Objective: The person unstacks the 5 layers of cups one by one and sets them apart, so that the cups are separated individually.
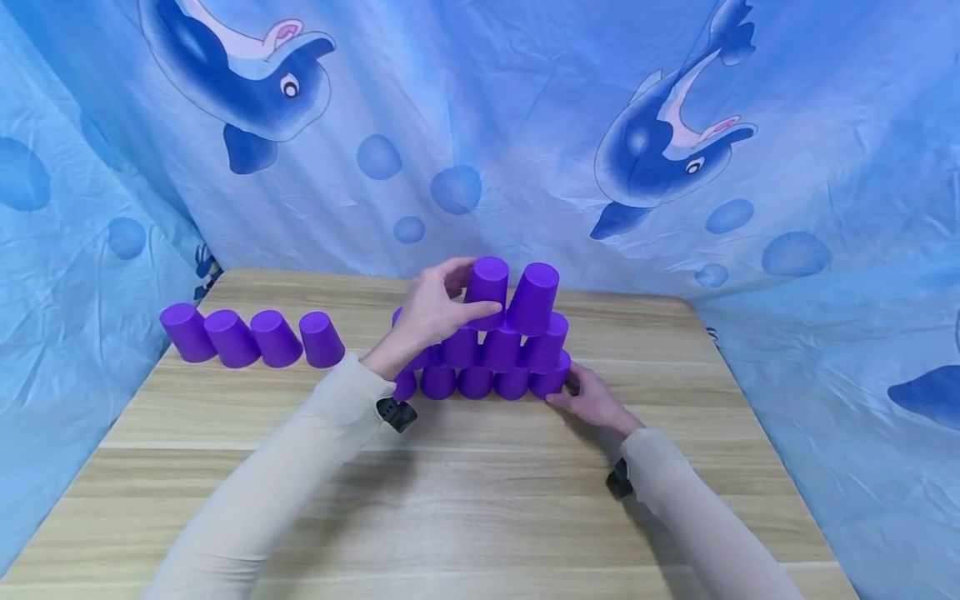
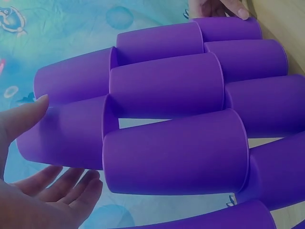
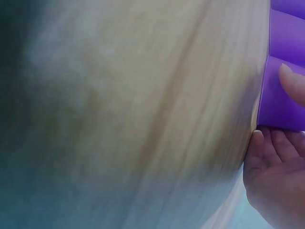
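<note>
Upside-down purple cups stand stacked in rows on the wooden table, with two cups on the third row. My left hand [image 1: 435, 312] holds the left one of these, a purple cup [image 1: 489, 283], thumb in front and fingers behind. Beside it on the right is the other top cup [image 1: 534, 298], slightly tilted in the head view. At the right end of the bottom row, my right hand [image 1: 592, 400] grips the end cup [image 3: 281, 102] between thumb and fingers. My left forearm and hand hide part of the stack's left side.
Several more purple cups [image 1: 276, 339] stand upside down in a row at the table's left. A blue curtain [image 1: 517, 150] with dolphins and bubbles hangs behind and along both sides. The wooden table [image 1: 480, 500] extends toward me in front of the stack.
</note>
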Motion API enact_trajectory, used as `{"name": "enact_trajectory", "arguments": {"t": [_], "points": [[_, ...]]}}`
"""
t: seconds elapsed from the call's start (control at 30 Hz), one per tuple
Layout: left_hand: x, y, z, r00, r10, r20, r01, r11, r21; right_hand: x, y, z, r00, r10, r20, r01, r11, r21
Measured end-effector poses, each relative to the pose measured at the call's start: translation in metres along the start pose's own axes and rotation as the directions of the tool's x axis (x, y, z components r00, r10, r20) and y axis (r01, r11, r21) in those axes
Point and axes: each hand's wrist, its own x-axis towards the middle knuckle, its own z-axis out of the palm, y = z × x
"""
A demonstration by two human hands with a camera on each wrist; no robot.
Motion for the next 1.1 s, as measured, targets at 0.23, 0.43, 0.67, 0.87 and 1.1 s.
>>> {"name": "enact_trajectory", "arguments": {"t": [0.23,0.43,0.67,0.87,1.1], "points": [[0.001,-0.002,0.002,1.0,0.011,-0.021,-0.011,1.0,0.018,0.01,0.028,0.006,1.0,-0.005,-0.012,0.005,1.0,-0.005],[-0.001,-0.002,0.001,0.999,0.032,-0.029,-0.032,0.999,0.009,0.015,0.046,0.008,1.0,-0.001,-0.016,0.001,1.0,-0.016],[-0.013,0.003,-0.01,0.993,0.089,-0.082,-0.098,0.988,-0.119,0.014,0.047,0.007,1.0,0.013,-0.02,-0.014,1.0,-0.013],[-0.027,0.005,-0.027,0.988,0.088,-0.128,-0.104,0.986,-0.13,0.013,0.047,0.008,1.0,0.015,-0.021,-0.015,1.0,-0.013],[-0.04,0.004,-0.051,0.974,0.106,-0.201,-0.128,0.987,-0.101,0.011,0.049,0.011,1.0,-0.003,-0.021,0.003,1.0,0.002]]}}
